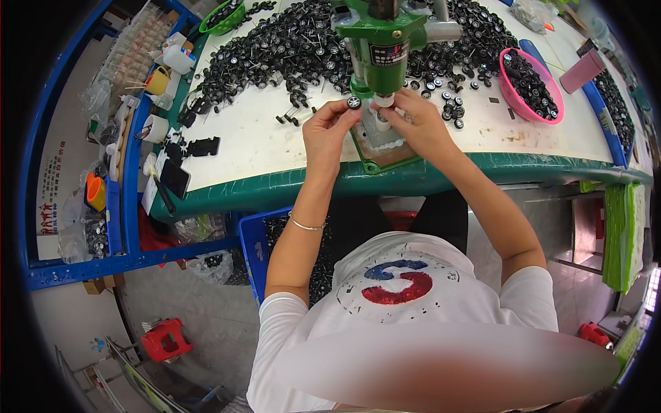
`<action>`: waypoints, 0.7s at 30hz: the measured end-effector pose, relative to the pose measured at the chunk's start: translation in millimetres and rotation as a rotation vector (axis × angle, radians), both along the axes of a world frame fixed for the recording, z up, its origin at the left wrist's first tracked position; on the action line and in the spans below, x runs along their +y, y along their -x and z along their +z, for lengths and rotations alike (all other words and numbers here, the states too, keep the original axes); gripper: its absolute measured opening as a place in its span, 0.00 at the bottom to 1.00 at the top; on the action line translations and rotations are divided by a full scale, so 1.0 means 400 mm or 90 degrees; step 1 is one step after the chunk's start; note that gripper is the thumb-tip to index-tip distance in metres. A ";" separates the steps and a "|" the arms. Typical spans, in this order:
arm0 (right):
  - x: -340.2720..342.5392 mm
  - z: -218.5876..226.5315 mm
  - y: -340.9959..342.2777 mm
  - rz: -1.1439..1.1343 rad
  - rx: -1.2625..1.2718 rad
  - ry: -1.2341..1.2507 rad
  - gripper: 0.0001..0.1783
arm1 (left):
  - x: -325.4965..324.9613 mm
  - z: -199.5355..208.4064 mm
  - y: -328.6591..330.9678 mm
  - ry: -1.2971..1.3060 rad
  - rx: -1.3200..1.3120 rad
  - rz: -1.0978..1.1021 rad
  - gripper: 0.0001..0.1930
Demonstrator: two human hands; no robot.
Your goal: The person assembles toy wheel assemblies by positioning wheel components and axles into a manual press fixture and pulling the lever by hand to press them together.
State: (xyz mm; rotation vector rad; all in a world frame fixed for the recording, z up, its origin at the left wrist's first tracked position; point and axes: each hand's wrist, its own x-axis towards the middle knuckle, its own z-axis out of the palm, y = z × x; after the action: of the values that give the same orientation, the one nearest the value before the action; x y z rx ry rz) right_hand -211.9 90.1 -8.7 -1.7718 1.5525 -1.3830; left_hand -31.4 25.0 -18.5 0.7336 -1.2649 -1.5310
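A small black toy wheel [354, 102] with a silver hub is pinched between the thumb and fingers of my left hand [326, 131], just left of the green bench press [387, 62]. My right hand [418, 122] reaches in from the other side, its fingers closed at the white tip under the press head. Whatever those fingers hold is too small and covered to make out. Below the tip a white round fixture [382, 122] stands on the press base [375, 166].
Heaps of black wheels [275, 51] spread behind the press. A pink basket [506, 88] of wheels sits on the right, a green basket [224, 26] at the far left. A phone [175, 179] lies near the left edge. A blue bin [253, 258] stands below the green table edge [261, 191].
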 end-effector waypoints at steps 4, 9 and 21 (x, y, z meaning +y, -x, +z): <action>0.004 0.000 -0.008 -0.012 0.063 0.045 0.10 | 0.015 0.013 0.002 0.001 0.003 -0.013 0.09; -0.001 -0.009 -0.013 0.012 -0.102 -0.042 0.11 | 0.020 0.009 0.008 0.000 0.005 -0.026 0.08; -0.031 -0.002 0.030 0.067 -0.367 -0.311 0.15 | 0.037 0.035 0.046 -0.005 -0.018 -0.086 0.08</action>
State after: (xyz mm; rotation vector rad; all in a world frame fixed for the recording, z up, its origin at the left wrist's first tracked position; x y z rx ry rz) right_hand -223.9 77.6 -9.6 -1.0295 1.3050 -1.1870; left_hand -49.7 39.7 -4.4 0.6885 -1.3534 -1.6393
